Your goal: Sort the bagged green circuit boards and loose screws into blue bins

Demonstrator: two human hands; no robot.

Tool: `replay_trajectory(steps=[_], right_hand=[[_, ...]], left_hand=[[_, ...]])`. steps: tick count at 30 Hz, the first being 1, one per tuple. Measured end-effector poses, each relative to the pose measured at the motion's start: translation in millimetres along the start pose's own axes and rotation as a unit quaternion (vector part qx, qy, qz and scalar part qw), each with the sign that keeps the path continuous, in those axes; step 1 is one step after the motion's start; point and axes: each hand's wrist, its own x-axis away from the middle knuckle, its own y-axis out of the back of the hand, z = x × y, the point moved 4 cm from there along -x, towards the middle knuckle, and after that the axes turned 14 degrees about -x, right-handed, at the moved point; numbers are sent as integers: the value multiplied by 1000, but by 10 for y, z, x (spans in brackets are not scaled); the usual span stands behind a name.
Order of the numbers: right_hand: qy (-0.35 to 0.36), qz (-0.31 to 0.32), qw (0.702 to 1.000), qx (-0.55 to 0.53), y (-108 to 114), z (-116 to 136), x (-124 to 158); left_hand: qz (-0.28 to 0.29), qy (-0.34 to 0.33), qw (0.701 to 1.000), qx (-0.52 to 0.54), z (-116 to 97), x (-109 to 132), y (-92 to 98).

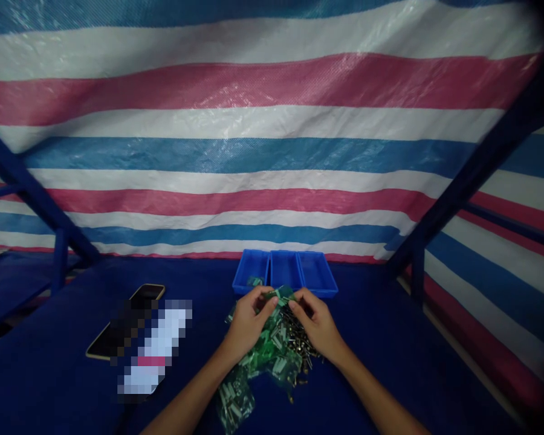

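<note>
Between my two hands is a small clear greenish plastic bag (284, 295), pinched at its left side by my left hand (251, 317) and at its right side by my right hand (316, 320). Under them lies a pile of similar small bags (278, 338) with pale strip-like pieces inside. Beside the pile, under my right hand, loose brass-coloured screws (304, 350) are scattered on the dark blue surface. Part of the pile is hidden by my hands.
Three blue trays (286, 272) stand side by side behind the pile; the left one holds a small bag. A phone (145, 296) and a second device with a blurred screen (156, 350) lie at left. Blue metal bars (462, 175) and a striped sheet (236, 199) enclose the surface.
</note>
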Motion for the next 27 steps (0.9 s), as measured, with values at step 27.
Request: replay_trajectory(steps=[27], right_hand=[[57, -17, 987, 147, 43, 45, 44]], left_hand=[[-163, -82, 863, -472, 86, -305, 501]])
